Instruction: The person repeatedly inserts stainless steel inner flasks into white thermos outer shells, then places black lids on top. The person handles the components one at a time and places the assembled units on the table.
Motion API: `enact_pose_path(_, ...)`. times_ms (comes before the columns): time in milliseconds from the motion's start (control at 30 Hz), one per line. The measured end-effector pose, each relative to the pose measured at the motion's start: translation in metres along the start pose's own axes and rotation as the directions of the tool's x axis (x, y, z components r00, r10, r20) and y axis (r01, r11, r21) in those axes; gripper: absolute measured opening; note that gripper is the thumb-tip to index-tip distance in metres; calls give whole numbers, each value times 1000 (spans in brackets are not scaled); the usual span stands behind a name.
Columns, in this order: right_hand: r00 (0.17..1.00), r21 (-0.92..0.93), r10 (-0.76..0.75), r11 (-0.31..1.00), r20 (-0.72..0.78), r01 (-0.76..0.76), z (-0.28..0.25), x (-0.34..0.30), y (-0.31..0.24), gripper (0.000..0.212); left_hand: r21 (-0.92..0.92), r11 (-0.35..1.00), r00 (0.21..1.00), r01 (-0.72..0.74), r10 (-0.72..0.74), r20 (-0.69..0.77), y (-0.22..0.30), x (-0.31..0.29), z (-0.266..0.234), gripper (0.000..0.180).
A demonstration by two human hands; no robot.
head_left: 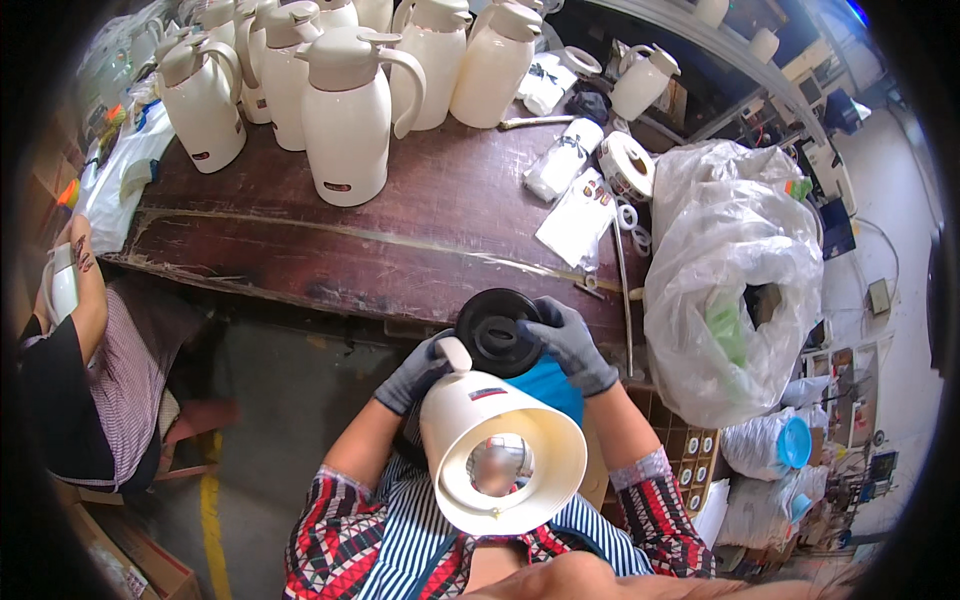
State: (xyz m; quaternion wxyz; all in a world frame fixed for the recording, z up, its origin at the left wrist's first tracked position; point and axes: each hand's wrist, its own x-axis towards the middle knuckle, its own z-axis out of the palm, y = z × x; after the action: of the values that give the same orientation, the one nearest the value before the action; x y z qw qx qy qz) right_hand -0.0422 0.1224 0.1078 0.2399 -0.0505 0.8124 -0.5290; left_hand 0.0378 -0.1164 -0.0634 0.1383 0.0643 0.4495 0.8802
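In front of my chest a white vacuum jug body [455,425] is tilted, its wide open end toward me. A shiny mirrored liner [500,465] shows inside it. My left hand [415,376], in a grey glove, is closed on the jug at its handle; the fingertips are partly hidden. My right hand [570,345], gloved too, grips the right edge of a round black plastic cap [497,345] with a raised bar across its middle. The cap is held just beyond the jug, close to the handle.
Several white jugs [348,140] stand on the dark wooden table [270,225]. At its right lie a label roll [627,166], sticker sheets [578,222] and a large plastic bag [735,260]. A seated co-worker [110,370] is at the left. A divided carton [690,450] stands at my right.
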Motion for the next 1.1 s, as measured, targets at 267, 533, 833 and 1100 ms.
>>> enact_pose_path(267,717,-888,-588,-8,375,459,-23,2,29,43,-151,965,812,-215,91,-577,-6,-74,-7,27)
enact_pose_path(533,901,-934,-418,354,-112,48,24,53,14,84,175,975,710,-136,219,-669,44,-103,-34,24)
enact_pose_path(833,665,-435,-666,516,338,738,3,-72,-128,102,183,962,792,-204,272,-547,71,-75,-23,21)
enact_pose_path(1100,456,-360,-752,307,476,881,-3,-98,-122,92,265,956,981,126,-80,-178,121,-55,-30,57)
